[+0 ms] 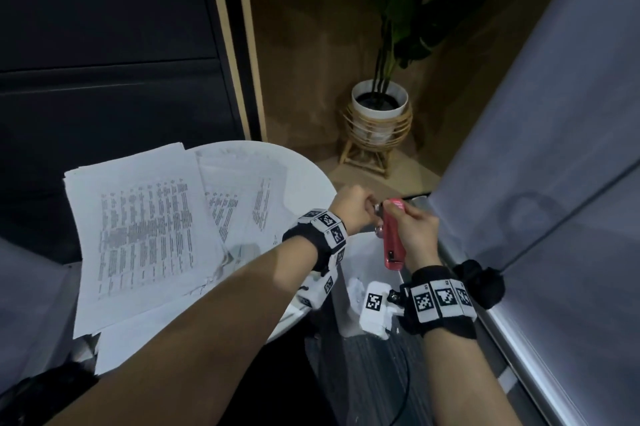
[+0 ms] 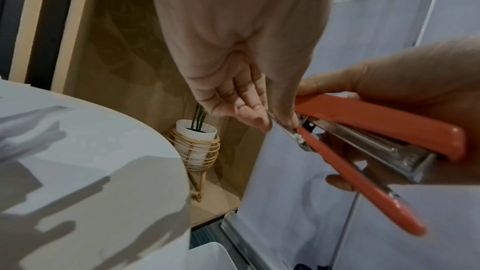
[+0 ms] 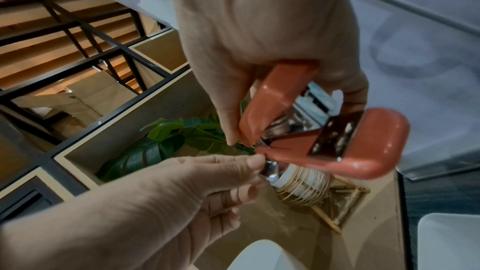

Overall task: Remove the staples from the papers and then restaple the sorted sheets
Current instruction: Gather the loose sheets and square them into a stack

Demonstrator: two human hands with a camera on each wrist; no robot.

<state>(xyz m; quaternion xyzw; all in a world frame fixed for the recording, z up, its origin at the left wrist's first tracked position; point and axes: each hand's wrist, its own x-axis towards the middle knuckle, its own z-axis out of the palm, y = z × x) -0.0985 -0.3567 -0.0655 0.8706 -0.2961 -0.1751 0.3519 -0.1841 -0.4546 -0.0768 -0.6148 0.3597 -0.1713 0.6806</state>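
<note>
Biggest thing first: the round white table (image 1: 304, 166) has the printed sheets (image 1: 145, 228) fanned out loose across it, and both hands are off past its right edge, over the floor, so anything dropped goes down there instead of onto the tabletop. The right hand (image 1: 415, 228) is wrapped around a red stapler (image 1: 393, 238) that's swung open, base hanging away from the magazine, thumb on top and fingers underneath. The left hand (image 1: 353, 207) is pinching something small and shiny right at the stapler's front end (image 3: 270, 168) (looks like the metal pusher or a staple strip, I honestly can't tell which). My guess is they're reloading or clearing it. What could go wrong: that little metal bit slips out of the pinch and vanishes on the floor, or the spring snaps back on a fingertip, since the left fingers (image 2: 255, 118) sit right at the mouth. Also that loose fan of paper looks easy to knock out of order with a forearm. As for writing, the sheets are printed in dense columns but it's too small to read, and I can't see any brand on the stapler
</note>
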